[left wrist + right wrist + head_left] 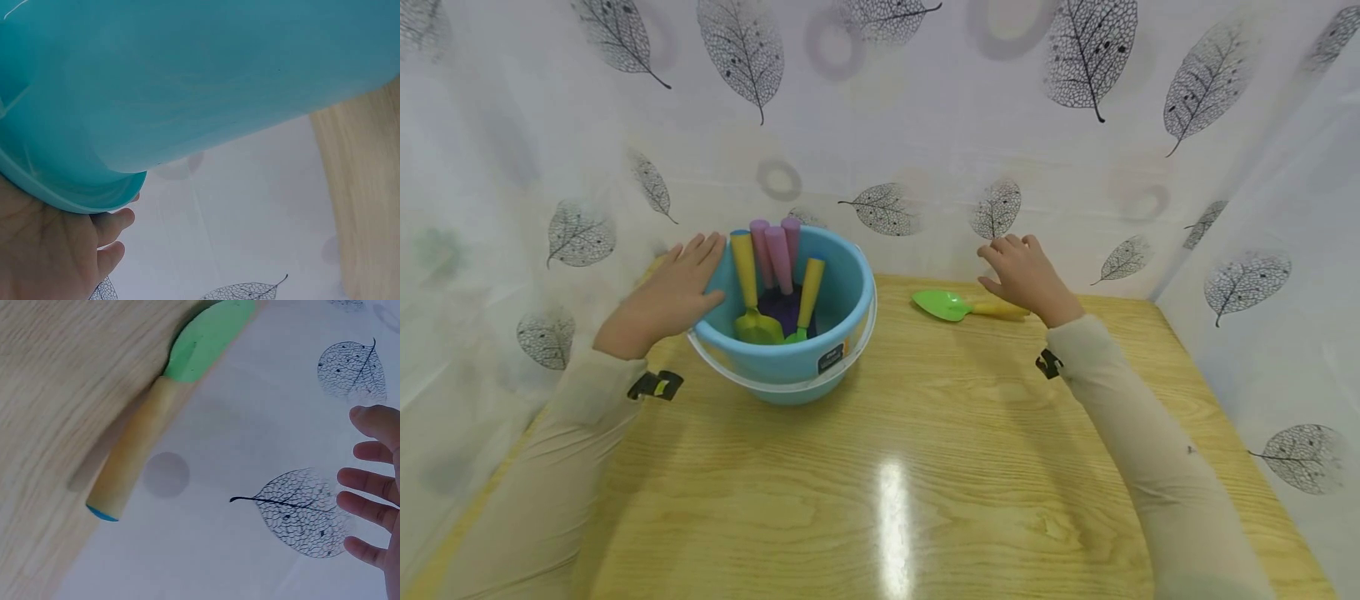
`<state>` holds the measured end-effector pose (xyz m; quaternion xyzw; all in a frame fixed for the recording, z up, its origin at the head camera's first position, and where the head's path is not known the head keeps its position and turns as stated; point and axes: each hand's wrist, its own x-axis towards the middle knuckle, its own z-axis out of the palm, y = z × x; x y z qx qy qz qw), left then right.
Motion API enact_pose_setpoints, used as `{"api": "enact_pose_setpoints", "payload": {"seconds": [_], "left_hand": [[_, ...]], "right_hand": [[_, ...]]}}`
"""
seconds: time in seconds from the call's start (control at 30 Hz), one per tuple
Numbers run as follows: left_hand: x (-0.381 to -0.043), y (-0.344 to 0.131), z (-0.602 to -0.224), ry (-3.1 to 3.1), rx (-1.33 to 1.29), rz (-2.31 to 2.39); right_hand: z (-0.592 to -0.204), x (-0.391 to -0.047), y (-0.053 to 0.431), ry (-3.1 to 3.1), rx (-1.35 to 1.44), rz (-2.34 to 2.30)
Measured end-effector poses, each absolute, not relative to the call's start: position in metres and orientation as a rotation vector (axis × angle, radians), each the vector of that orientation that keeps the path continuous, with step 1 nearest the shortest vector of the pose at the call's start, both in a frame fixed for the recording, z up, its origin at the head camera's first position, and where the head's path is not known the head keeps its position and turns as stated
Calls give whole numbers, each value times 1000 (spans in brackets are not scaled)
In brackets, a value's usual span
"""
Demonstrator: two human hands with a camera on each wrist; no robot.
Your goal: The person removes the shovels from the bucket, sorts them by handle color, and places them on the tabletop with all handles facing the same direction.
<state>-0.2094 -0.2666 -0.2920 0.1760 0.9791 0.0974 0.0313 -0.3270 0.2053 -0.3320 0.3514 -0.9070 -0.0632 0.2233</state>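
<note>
A light blue bucket (pixel 760 360) with a white handle stands on the table at the left. Several tools stand in it, handles up: a yellow-handled trowel (pixel 745 271), a second yellow handle (pixel 810 292) on a green tool, and pink handles (pixel 778 258). My left hand (pixel 673 287) rests against the bucket's left rim, fingers straight; the left wrist view shows the palm beside the rim (pixel 75 203). A green hand trowel (pixel 943 305) with a yellow handle lies near the table's back edge. Above its handle hovers my right hand (pixel 1026 275), fingers loosely bent, touching nothing.
The wooden table (pixel 820 492) ends at the back against a white curtain (pixel 925 142) with a dark leaf print. More curtain hangs at both sides. The bucket's white handle (pixel 775 387) lies folded down at its front.
</note>
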Motion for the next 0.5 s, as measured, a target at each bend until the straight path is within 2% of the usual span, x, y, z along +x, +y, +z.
{"api": "enact_pose_setpoints", "payload": {"seconds": [0.5], "left_hand": [[-210, -268, -293, 3017, 547, 289]], "right_hand": [[-276, -311, 151, -2405, 1150, -270]]}}
